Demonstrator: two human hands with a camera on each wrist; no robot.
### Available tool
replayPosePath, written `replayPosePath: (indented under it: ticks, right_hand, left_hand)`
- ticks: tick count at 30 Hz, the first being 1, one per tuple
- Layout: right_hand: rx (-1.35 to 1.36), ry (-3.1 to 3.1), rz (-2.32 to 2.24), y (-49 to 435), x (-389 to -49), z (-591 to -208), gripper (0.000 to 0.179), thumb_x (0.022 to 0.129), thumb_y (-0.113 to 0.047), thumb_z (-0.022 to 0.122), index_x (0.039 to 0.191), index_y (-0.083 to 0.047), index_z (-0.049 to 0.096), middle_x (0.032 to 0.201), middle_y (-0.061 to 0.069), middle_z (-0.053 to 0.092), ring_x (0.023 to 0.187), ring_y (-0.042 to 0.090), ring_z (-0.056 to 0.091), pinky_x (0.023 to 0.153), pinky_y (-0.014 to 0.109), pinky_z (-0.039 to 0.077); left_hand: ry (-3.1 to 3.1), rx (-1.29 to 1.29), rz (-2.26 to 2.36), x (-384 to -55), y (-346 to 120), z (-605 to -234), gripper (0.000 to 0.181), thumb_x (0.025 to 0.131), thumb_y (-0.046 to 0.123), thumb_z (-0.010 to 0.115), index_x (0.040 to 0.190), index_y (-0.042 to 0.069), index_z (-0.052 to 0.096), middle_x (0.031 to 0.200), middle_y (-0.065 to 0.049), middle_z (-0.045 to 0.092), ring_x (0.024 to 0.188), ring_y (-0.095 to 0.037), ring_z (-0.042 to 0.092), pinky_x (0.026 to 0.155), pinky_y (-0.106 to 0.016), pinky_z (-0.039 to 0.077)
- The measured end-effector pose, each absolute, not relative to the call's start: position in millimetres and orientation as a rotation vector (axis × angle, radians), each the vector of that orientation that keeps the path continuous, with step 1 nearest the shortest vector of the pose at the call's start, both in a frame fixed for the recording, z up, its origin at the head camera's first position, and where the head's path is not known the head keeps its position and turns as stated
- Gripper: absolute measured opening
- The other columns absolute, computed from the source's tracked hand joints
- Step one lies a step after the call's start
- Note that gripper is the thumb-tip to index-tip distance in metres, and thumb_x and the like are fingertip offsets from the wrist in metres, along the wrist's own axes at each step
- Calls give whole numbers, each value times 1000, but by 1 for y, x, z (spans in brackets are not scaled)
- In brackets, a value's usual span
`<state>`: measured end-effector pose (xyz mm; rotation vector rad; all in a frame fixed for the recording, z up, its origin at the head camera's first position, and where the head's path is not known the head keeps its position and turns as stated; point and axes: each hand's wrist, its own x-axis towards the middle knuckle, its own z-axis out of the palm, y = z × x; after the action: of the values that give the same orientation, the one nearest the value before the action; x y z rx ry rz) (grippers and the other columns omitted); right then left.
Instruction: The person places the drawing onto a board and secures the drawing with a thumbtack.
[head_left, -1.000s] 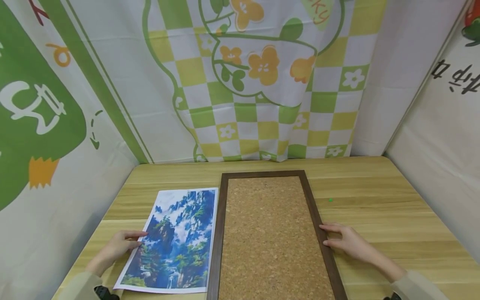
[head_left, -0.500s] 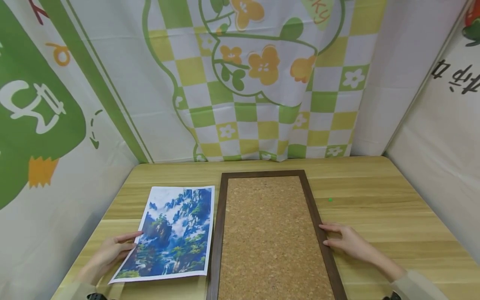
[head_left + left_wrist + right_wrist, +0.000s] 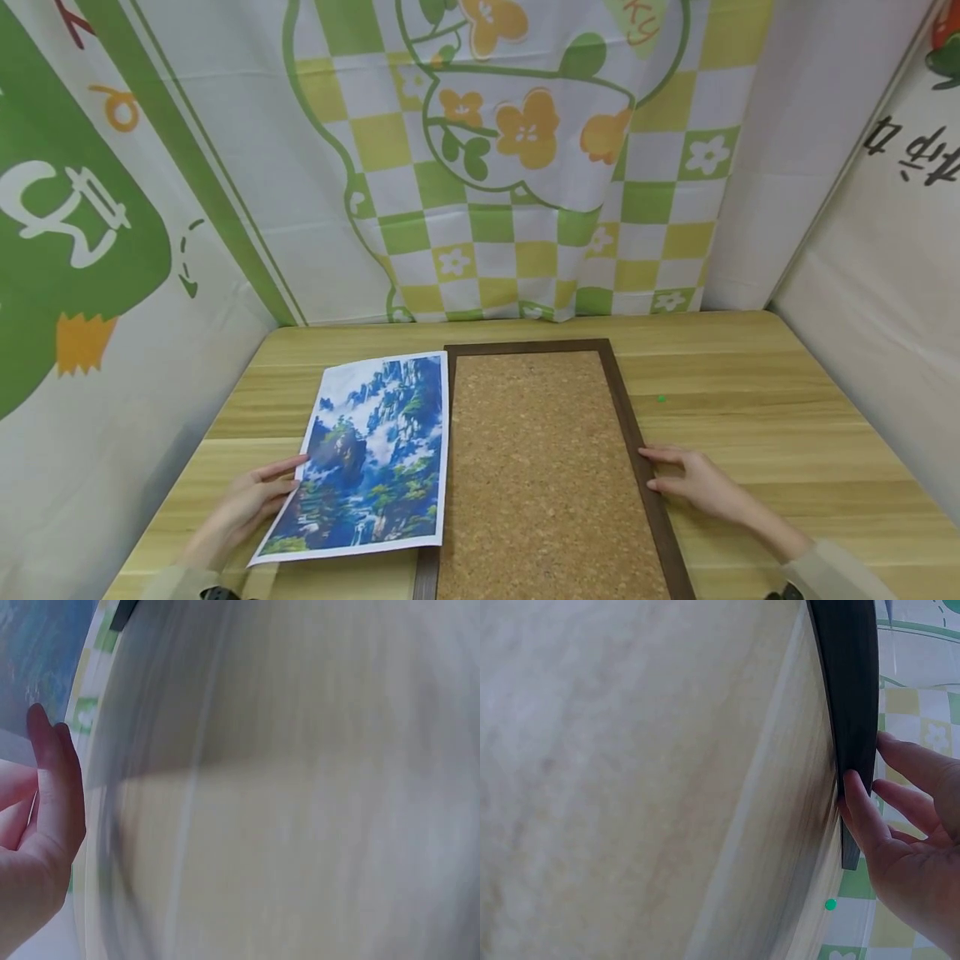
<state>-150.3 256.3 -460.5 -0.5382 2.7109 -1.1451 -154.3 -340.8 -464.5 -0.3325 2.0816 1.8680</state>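
My left hand point(image 3: 251, 497) pinches the left edge of a printed landscape picture point(image 3: 375, 458), blue mountains and green trees with a white border. The sheet hangs slightly above the table, its right edge overlapping the left rail of a cork board point(image 3: 547, 467). In the left wrist view, the left fingers point(image 3: 56, 780) lie against the picture's edge point(image 3: 45, 660). The brown-framed board lies flat in front of me. My right hand point(image 3: 693, 483) holds its right rail, thumb and index fingertip on the frame point(image 3: 847, 697) in the right wrist view.
A small green dot-like piece point(image 3: 661, 399) lies on the wooden table point(image 3: 772, 400) right of the board. Printed cloth point(image 3: 517, 250) hangs behind the table's back edge, with cloth walls at both sides.
The picture first shifted left and up off the table, then moved right and away from me, now overlapping the board's left rail. The right hand and board stay put.
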Motion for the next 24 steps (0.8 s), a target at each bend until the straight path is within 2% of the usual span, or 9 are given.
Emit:
replayPosePath:
  ticks: [5, 11, 14, 20, 24]
  right_hand:
    - [-534, 2710, -1145, 256, -150, -460, 50, 81, -26, 63, 120, 3, 53, 124, 27, 46, 115, 46, 38, 91, 56, 33]
    - [-533, 2699, -1157, 256, -150, -459, 50, 81, -26, 63, 120, 3, 53, 124, 27, 46, 115, 46, 38, 90, 56, 34]
    - [-528, 2700, -1155, 256, -150, -458, 50, 81, -26, 63, 120, 2, 53, 124, 26, 46, 115, 46, 38, 90, 56, 34]
    - [-530, 2688, -1153, 255, -149, -457, 50, 81, -27, 63, 121, 2, 52, 124, 26, 46, 115, 46, 38, 90, 55, 35]
    - [-528, 2685, -1149, 256, -149, -457, 50, 81, -27, 62, 121, 2, 52, 124, 27, 46, 115, 46, 38, 89, 55, 36]
  left_hand:
    - [2076, -328, 1922, -157, -325, -464, 31, 85, 7, 57, 112, 21, 61, 114, -8, 53, 85, -12, 61, 74, -30, 51]
    - [2122, -340, 1918, -158, -305, -461, 37, 85, 6, 57, 122, 9, 55, 127, -17, 43, 84, -9, 59, 73, -27, 50]
    - [2146, -341, 1918, -159, -296, -459, 36, 85, 5, 56, 121, 9, 56, 132, -18, 38, 83, -7, 59, 73, -24, 50]
    - [2173, -372, 1933, -161, -276, -456, 33, 83, 4, 58, 113, 16, 62, 128, -11, 44, 80, -5, 59, 68, -21, 49]
    - [2188, -381, 1932, -163, -261, -453, 37, 83, 3, 57, 119, 8, 57, 134, -17, 39, 79, -6, 59, 66, -22, 49]
